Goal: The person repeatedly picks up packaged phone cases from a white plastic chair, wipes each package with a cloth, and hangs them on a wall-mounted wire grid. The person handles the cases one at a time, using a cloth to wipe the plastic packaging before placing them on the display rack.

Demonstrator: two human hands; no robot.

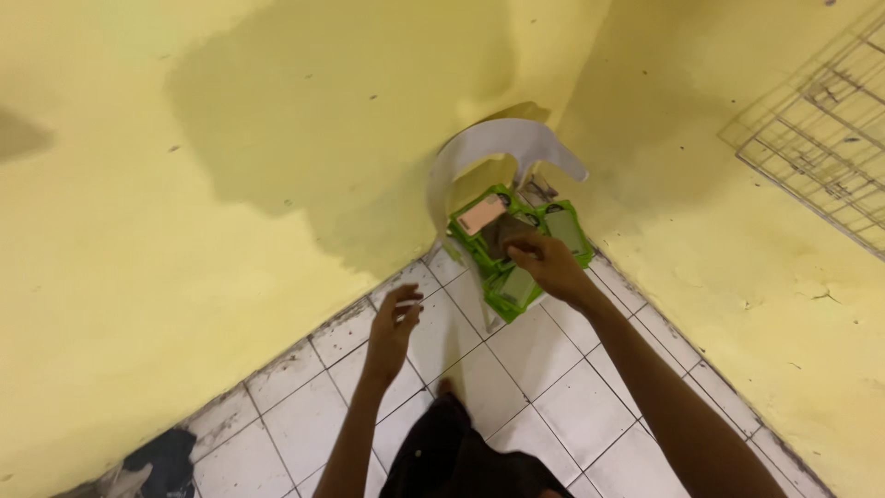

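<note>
Right hand [546,261] fingers curling down, pinching flat dark packet atop pile of green-edged packets [516,249], centre-right of frame. Pile resting on seat of white plastic chair [502,148] jammed in yellow wall corner. Left hand [395,323] gripping small white sliver, possibly paper; too small to tell.

Better lifting top packet straight up, pinching near edge so neighbours are not sliding off seat rim.

Walls closing in behind; open tiled floor [553,387] lower centre giving withdrawal room.

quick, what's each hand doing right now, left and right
Left hand: pinching a small white strip between its fingertips.
Right hand: fingers curled, resting on the green packets; a grip cannot be told.
</note>
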